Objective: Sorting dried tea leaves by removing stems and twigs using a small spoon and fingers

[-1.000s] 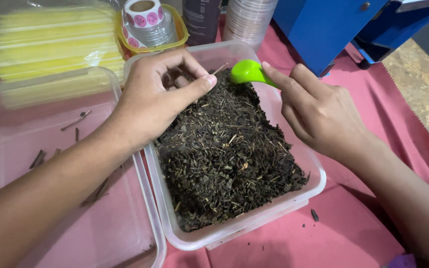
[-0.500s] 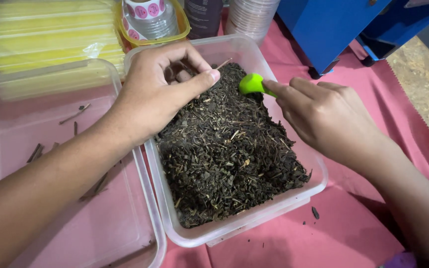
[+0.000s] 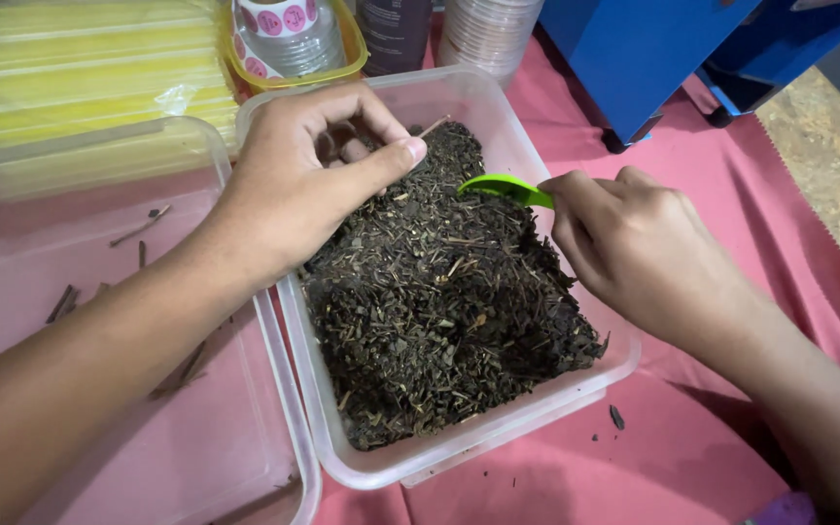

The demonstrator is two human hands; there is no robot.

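Observation:
A clear plastic tub (image 3: 576, 394) in the middle holds a heap of dark dried leaves and twigs (image 3: 439, 311). My left hand (image 3: 308, 175) rests on the far left part of the heap, fingers curled, pinching a thin twig (image 3: 432, 125) between them. My right hand (image 3: 644, 253) grips the handle of a small green scoop (image 3: 503, 188), whose bowl lies on the leaves near the tub's far side.
A second clear tub (image 3: 99, 321) at left holds a few loose twigs. Behind are stacked yellow packets (image 3: 70, 68), a yellow-rimmed box with a sticker roll (image 3: 279, 29), a dark bottle (image 3: 396, 29), stacked clear cups (image 3: 488, 34) and a blue box (image 3: 653, 58). Pink cloth (image 3: 692, 447) covers the table.
My right hand has brought the green scoop down from above the tub's far rim onto the leaves. My left hand stays on the heap with its fingers curled.

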